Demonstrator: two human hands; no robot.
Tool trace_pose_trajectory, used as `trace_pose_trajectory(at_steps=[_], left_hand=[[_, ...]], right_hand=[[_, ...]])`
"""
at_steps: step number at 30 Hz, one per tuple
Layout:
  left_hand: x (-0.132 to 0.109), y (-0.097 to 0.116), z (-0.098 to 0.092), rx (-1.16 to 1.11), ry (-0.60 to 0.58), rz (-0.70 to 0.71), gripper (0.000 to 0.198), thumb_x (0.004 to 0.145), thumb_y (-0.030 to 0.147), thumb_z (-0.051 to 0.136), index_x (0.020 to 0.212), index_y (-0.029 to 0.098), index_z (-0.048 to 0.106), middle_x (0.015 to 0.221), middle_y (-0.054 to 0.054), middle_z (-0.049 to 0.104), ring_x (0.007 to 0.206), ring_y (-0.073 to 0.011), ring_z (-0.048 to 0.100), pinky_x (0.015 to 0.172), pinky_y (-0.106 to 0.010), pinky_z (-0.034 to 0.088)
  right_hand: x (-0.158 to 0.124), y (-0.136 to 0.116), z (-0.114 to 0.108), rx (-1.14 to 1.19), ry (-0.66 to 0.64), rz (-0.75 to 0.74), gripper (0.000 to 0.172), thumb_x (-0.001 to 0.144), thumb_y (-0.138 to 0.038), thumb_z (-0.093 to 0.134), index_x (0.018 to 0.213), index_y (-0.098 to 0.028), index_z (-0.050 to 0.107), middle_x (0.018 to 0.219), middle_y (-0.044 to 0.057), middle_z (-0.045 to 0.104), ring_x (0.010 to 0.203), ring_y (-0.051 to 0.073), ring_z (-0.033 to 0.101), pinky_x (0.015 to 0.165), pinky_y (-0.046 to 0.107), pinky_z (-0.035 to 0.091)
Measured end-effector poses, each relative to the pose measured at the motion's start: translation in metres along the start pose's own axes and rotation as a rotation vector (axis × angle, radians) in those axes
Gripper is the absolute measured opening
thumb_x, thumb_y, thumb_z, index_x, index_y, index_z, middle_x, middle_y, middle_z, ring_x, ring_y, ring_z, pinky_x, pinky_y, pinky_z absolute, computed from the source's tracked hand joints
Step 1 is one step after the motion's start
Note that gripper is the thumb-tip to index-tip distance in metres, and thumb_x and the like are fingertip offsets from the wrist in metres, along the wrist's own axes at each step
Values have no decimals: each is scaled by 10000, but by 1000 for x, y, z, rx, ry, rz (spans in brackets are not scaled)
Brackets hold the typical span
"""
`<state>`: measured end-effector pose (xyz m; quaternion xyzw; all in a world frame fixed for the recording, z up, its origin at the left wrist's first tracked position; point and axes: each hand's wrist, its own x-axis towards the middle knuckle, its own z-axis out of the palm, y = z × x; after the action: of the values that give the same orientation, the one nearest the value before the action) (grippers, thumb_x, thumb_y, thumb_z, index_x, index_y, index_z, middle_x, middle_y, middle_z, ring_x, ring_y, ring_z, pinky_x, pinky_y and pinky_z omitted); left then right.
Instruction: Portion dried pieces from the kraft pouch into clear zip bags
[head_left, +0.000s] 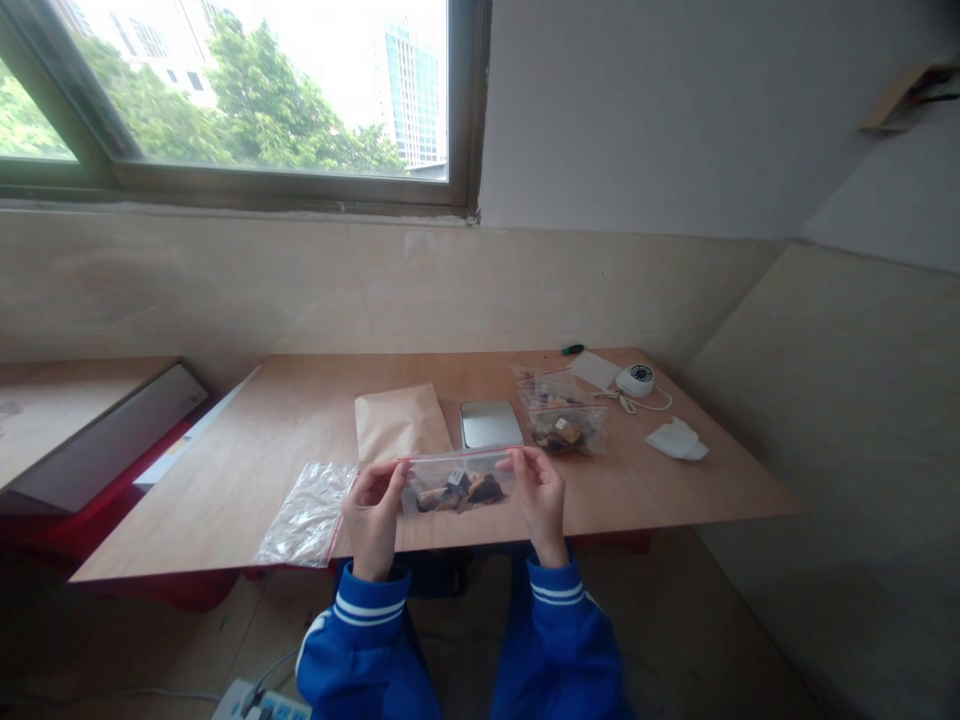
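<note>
A clear zip bag (427,478) with brown and dark chunky pieces and a small pale label inside is stretched between both hands, above the table's front edge. My left hand (373,515) pinches its upper left corner. At the upper right corner, the fingers of my right hand (541,495) are closed on the same bag. Its red-lined top edge runs taut and looks pressed together. Just behind the bag lies a small scale with a silver plate (490,425). A brown paper pouch (401,420) rests to the left of the scale.
Flat clear plastic bags (304,515) lie at the table's front left. Filled zip bags (568,430) sit right of the scale. Farther right are a white round device (635,379) with a cord, a crumpled white tissue (676,439) and a green-handled tool (573,350).
</note>
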<state>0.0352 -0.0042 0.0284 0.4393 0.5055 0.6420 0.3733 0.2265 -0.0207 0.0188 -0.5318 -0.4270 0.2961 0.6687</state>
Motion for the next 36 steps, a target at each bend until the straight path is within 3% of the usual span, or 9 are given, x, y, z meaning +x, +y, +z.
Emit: trace_pose_trajectory(at_steps=[5,9,11,15,18,21,36], left_hand=[[-4,-7,15,-225,-53,-76,218,799,407,605,848,196,584,765,3,642,725,-131,617,696,-235,477],[-9,-13,26,-352,-38,-66,259,753,399,656,870,188,563,786,12,588,708,-109,570,662,-207,455],[-10,-15,27,-341,-9,-95,304,715,379,701,914,190,572,785,16,587,704,-106,563,648,-199,450],[-7,-15,23,-271,-18,-113,267,719,379,700,862,168,622,744,9,604,682,-108,562,635,-202,452],[-3,-15,18,-242,-49,-93,231,732,377,689,727,158,614,686,17,589,658,-105,550,631,-204,448],[-1,-14,13,-199,-79,-112,223,721,373,698,736,161,633,703,14,608,693,-119,565,659,-216,449],[0,4,11,-83,-62,-142,272,659,403,733,748,151,682,768,-36,651,757,-172,590,674,-259,464]], right_hand=[[-1,6,13,161,-3,40,276,826,-474,584,816,-198,590,735,16,684,704,164,637,704,283,506],[-4,12,23,293,-105,147,349,792,-468,635,1026,-212,590,720,-15,658,623,133,603,571,229,471],[-4,13,24,315,-149,186,360,795,-463,635,1049,-210,599,701,-19,656,593,124,594,538,216,456],[-2,14,20,264,-154,169,278,790,-462,639,808,-185,641,732,10,683,669,143,637,608,231,491],[-1,14,15,202,-177,140,267,805,-447,627,807,-182,656,802,40,718,772,177,673,714,274,520],[0,13,11,144,-162,102,247,812,-424,627,828,-181,668,852,60,736,839,201,686,783,313,527],[-2,5,5,-20,-85,-39,174,821,-366,618,808,-201,671,818,43,736,706,184,682,647,294,553]])
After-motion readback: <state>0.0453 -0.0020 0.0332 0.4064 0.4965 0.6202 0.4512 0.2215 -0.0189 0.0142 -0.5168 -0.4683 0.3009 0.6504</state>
